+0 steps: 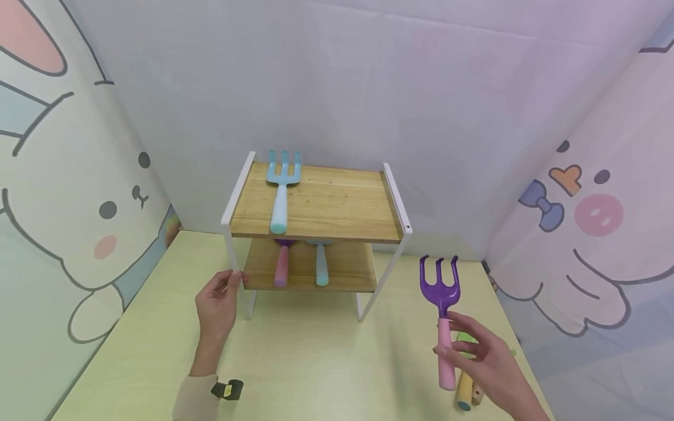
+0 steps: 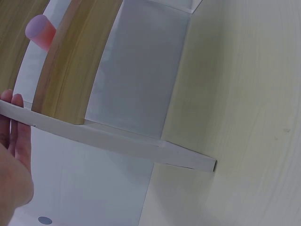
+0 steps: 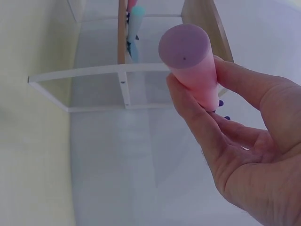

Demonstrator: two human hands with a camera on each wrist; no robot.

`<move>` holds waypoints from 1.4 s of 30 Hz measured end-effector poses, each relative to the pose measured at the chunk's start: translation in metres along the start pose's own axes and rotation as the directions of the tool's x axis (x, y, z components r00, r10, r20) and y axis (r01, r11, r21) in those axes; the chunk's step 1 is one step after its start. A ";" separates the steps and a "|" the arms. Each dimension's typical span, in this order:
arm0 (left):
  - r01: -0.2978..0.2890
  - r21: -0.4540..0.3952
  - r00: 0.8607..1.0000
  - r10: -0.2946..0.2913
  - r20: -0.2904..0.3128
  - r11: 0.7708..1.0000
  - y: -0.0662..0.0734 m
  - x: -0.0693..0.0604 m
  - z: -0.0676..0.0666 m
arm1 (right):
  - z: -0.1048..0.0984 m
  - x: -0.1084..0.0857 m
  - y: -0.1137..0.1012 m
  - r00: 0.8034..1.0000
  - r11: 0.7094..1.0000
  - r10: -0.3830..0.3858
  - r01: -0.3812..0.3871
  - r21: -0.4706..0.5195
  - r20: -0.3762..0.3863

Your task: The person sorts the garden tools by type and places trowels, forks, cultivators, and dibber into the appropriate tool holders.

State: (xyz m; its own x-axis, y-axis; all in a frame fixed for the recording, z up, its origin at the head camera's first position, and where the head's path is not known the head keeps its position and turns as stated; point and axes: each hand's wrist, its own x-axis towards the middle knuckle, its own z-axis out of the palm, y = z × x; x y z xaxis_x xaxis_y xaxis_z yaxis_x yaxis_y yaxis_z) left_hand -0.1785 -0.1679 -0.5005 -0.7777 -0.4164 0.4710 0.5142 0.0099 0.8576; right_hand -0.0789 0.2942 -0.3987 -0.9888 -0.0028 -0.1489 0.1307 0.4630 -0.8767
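Observation:
A two-tier shelf with wooden boards (image 1: 337, 202) and a white frame stands at the middle back. A blue hand fork (image 1: 281, 204) lies at the left of its top board. On the lower board are a pink-handled tool (image 1: 282, 266) and a blue-handled tool (image 1: 322, 266), their far ends partly hidden. The left hand (image 1: 218, 304) grips the frame's left front post (image 2: 117, 143), fingers round it in the left wrist view. To the right of the shelf, the right hand (image 1: 487, 359) holds a purple fork (image 1: 445, 351) by its pink handle (image 3: 200, 77), prongs up and away.
Beneath and beside the right hand, a yellow-handled tool (image 1: 465, 390) with a green part and a small wooden piece (image 1: 477, 394) lie on the pale table (image 1: 310, 368). Behind the shelf hangs a plain light cloth (image 1: 337, 88); cartoon-printed cloths (image 1: 68, 193) stand at both sides.

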 end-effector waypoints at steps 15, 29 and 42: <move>0.013 0.011 1.000 -0.013 -0.002 1.000 -0.001 0.000 0.000 | 0.005 -0.013 -0.025 0.995 0.994 -0.097 0.097 -0.049 -0.003; 0.016 -0.004 1.000 -0.016 -0.003 1.000 0.000 0.000 -0.001 | 0.011 -0.020 -0.050 0.995 0.993 -0.096 0.097 -0.063 0.016; 0.004 -0.053 1.000 -0.003 0.016 0.999 0.000 -0.001 0.000 | 0.016 -0.012 -0.061 0.943 0.952 -0.305 0.304 0.025 0.137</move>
State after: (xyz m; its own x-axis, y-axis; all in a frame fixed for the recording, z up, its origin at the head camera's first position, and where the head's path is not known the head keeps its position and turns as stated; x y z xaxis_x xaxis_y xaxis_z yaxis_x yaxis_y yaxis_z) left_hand -0.1781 -0.1675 -0.5013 -0.7847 -0.4019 0.4719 0.5299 -0.0400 0.8471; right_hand -0.0741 0.2514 -0.3508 -0.9622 -0.2648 0.0640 -0.1743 0.4176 -0.8917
